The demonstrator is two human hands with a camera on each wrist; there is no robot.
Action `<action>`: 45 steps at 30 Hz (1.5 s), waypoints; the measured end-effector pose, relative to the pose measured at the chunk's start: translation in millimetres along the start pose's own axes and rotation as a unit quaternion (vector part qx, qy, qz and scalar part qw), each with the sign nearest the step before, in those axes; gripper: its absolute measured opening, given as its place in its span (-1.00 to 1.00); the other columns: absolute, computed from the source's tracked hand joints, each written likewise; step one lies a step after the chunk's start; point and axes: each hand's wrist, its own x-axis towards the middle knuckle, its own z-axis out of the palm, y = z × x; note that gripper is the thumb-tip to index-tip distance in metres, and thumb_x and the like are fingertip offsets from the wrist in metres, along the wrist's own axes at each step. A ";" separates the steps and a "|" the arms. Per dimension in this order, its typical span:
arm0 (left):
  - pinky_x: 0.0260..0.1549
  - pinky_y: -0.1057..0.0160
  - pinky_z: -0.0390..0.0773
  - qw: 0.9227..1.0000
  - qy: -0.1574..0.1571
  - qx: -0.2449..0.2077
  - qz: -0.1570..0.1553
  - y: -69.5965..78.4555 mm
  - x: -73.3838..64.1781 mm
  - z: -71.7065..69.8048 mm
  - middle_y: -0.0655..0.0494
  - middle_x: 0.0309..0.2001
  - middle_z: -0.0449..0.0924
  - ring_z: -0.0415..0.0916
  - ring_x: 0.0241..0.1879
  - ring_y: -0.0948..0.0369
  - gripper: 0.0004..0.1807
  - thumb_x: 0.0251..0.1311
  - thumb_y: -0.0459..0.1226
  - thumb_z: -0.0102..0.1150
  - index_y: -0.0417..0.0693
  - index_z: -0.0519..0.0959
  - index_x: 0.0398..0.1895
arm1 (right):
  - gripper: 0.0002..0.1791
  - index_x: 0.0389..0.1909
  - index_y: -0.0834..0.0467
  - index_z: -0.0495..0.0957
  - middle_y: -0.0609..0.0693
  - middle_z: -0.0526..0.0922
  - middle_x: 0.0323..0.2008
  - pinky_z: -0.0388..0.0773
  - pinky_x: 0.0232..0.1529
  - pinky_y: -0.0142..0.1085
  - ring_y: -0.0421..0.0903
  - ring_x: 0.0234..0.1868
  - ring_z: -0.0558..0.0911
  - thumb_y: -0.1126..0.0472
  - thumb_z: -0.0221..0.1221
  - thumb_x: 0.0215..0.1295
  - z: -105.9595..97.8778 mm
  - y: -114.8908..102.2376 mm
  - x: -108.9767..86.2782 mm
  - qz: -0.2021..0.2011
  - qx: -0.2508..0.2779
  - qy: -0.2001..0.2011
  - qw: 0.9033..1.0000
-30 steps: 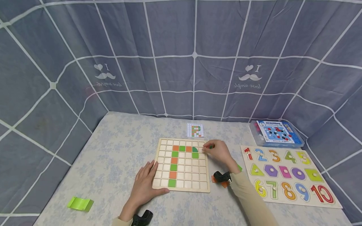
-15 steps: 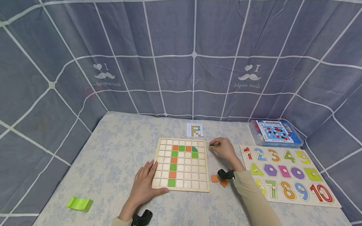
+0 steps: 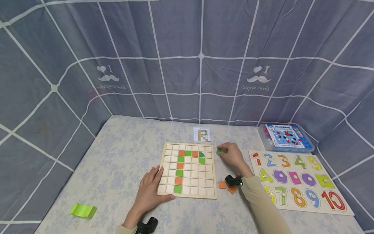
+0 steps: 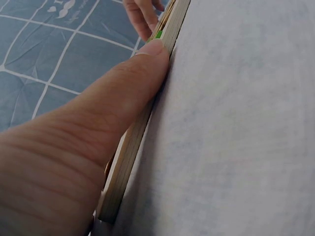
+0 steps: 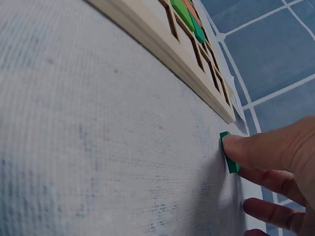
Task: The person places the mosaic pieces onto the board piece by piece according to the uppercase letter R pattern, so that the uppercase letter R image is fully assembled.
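Observation:
My left hand [image 3: 148,191] rests on the lower left corner of a wooden grid board [image 3: 215,175], its thumb along the front edge. Green and orange square tiles fill several cells of the board, and a dark green quarter-round tile [image 3: 201,154] sits near the upper right. Beyond the board's right edge, my right hand [image 3: 230,153] pinches a small dark green tile [image 5: 229,152] between thumb and finger. That tile is low by the tablecloth; whether it touches cannot be told.
Orange tiles [image 3: 222,185] lie by my right wrist. Behind the board is a small pattern card [image 3: 201,134]. To the right are a number-and-shape puzzle board [image 3: 292,209] and a plastic box [image 3: 286,138]. A bright green holder [image 3: 83,211] stands at the far left.
My right hand has moved right, off the board's upper right edge to the cloth beside it, still pinching the dark green tile. My left hand has stayed put.

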 end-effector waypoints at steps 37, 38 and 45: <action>0.25 -0.19 -0.05 1.000 0.011 0.000 0.011 -1.3 -0.9 0.9 -0.20 0.40 0.09 -0.09 0.39 -0.15 0.23 -0.26 0.29 0.39 -0.24 0.18 0.42 | -0.80 -0.39 0.18 0.58 -0.05 0.51 -0.60 0.35 -0.52 -0.25 -0.08 -0.57 0.43 0.17 0.38 0.09 -24.2 5.0 -11.4 0.092 0.053 -0.066 0.992; 0.25 -0.19 -0.05 1.000 0.010 0.000 0.011 -1.3 -0.8 0.9 -0.20 0.40 0.09 -0.09 0.39 -0.15 0.23 -0.26 0.29 0.39 -0.24 0.18 0.42 | -0.81 -0.35 0.18 0.60 -0.05 0.52 -0.59 0.35 -0.52 -0.26 -0.09 -0.57 0.43 0.18 0.37 0.10 -23.4 5.0 -12.8 0.090 0.057 -0.065 0.992; 0.25 -0.19 -0.05 1.000 0.007 0.000 0.010 -0.9 -0.5 0.4 -0.20 0.40 0.08 -0.09 0.39 -0.14 0.23 -0.25 0.30 0.38 -0.25 0.17 0.42 | -0.81 -0.24 0.20 0.60 0.01 0.58 -0.59 0.34 -0.60 -0.28 -0.08 -0.61 0.47 0.22 0.33 0.16 -15.0 -4.2 -21.0 0.077 0.118 -0.050 0.989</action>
